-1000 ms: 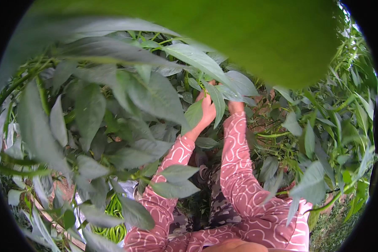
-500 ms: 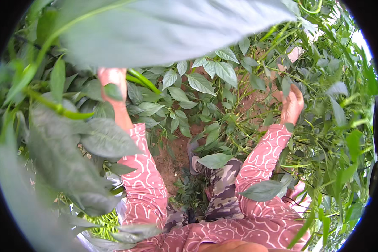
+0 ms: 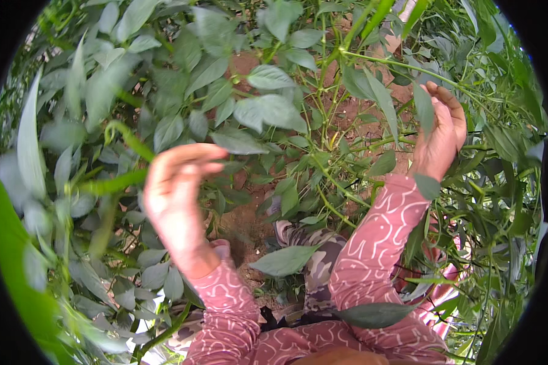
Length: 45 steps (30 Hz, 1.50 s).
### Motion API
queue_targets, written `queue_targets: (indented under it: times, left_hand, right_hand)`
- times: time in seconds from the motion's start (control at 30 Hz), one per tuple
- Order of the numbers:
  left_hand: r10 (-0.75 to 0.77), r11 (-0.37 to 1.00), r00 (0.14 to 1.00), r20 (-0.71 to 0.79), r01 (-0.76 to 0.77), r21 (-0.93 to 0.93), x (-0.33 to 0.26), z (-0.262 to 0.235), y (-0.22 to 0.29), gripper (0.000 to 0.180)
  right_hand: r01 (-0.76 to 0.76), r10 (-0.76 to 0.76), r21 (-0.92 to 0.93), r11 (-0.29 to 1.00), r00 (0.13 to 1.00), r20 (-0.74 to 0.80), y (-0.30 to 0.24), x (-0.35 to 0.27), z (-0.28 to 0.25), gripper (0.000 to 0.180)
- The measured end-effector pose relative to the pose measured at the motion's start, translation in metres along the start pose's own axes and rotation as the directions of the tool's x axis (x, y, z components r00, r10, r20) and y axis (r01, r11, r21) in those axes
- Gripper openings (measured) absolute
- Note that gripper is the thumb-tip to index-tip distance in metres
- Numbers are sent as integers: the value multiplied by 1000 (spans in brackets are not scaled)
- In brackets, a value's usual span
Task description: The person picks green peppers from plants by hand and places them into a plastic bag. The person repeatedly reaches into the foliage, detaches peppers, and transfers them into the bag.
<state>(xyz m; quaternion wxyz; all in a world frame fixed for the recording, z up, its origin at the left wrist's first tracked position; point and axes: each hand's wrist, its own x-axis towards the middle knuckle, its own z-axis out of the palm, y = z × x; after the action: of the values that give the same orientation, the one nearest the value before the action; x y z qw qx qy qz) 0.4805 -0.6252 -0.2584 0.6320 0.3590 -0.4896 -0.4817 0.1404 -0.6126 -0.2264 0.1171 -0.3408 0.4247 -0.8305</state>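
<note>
My left hand (image 3: 179, 191) is raised among the pepper plants, smeared by motion, with its fingers bent toward the right. Two long green peppers, an upper one (image 3: 134, 143) and a lower one (image 3: 112, 182), reach the hand's left edge; whether it touches them cannot be made out. A leaf (image 3: 240, 141) lies by its fingertips. Farther right, my right hand (image 3: 441, 131) is held up with loosely curved, parted fingers and nothing visible in its palm. One leaf (image 3: 424, 109) hangs in front of its fingers, and a green stem (image 3: 402, 62) passes just above them.
Dense foliage (image 3: 219, 36) surrounds both hands, with branching stems (image 3: 323, 109) between them. Reddish soil (image 3: 240, 222) shows below, near my shoe (image 3: 281, 231) and camouflage trousers (image 3: 316, 267). A large blurred leaf (image 3: 18, 274) crowds the left edge.
My left hand has come back toward me, out from under the large leaf. My right hand has moved slightly right and up, with its fingers more visible. The large leaf no longer covers the top.
</note>
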Motion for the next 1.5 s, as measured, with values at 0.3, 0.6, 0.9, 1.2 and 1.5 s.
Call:
queue_targets:
  times: [0.3,0.6,0.9,1.2,1.5]
  left_hand:
    - [-253,-283,827,502,433,-856,143,101,-136,53]
    - [-215,-67,807,550,550,-833,165,74,-157,13]
    - [-274,271,662,697,749,-605,173,56,-155,33]
    - [-76,673,881,467,-300,676,129,45,-168,27]
    - [-369,487,915,165,39,873,-132,-40,-188,12]
  right_hand:
    - [15,-14,-69,997,1000,15,-9,-3,7,18]
    - [112,-97,-111,987,986,133,-13,-1,8,17]
    - [65,-30,-180,981,981,193,-11,5,-6,24]
    - [80,-14,-252,964,968,250,-11,11,-1,25]
    - [102,-12,-285,953,953,301,-7,14,-4,27]
